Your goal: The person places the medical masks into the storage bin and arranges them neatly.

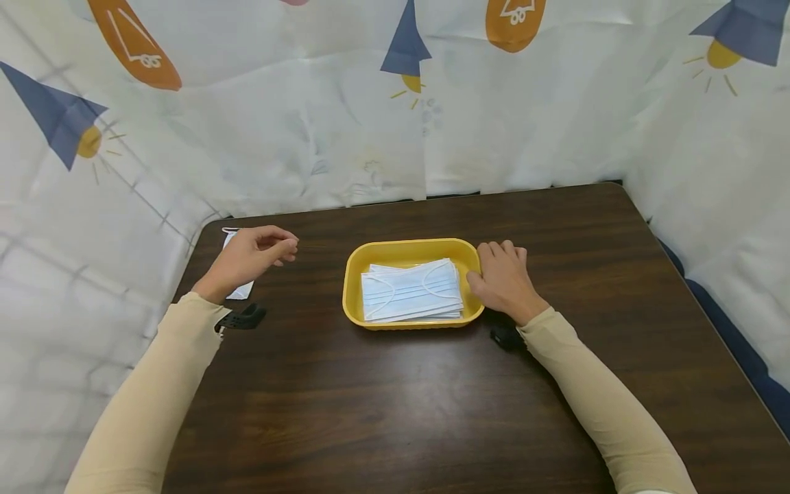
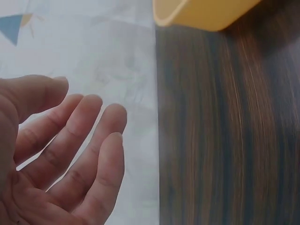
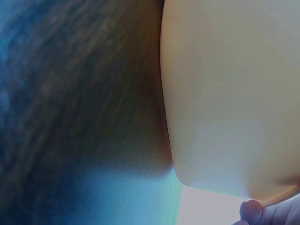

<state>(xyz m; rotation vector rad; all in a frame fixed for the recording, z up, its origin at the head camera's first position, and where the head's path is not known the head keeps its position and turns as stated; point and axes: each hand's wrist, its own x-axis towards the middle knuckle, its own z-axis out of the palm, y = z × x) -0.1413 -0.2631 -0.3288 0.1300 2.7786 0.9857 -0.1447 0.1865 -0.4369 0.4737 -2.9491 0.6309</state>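
Note:
Several pale blue face masks point(image 1: 412, 291) lie stacked inside a yellow plastic basket point(image 1: 395, 245) at the middle of the table. My right hand point(image 1: 507, 281) grips the basket's right end, thumb over the rim and fingers on the outer side. The right wrist view shows the basket wall point(image 3: 229, 103) close up, with fingertips point(image 3: 251, 211) at its rim. To the left of the basket, my left hand point(image 1: 254, 254) is held over the table with loosely bent fingers and nothing in them. Partly hidden beneath it lies another face mask point(image 1: 241, 291).
The dark wooden table point(image 1: 395, 412) reaches back to a white printed curtain point(image 1: 345, 123), which hangs along its far edge and both sides. Dark straps with small devices sit at both wrists, the left one point(image 1: 242, 318) near the lone mask.

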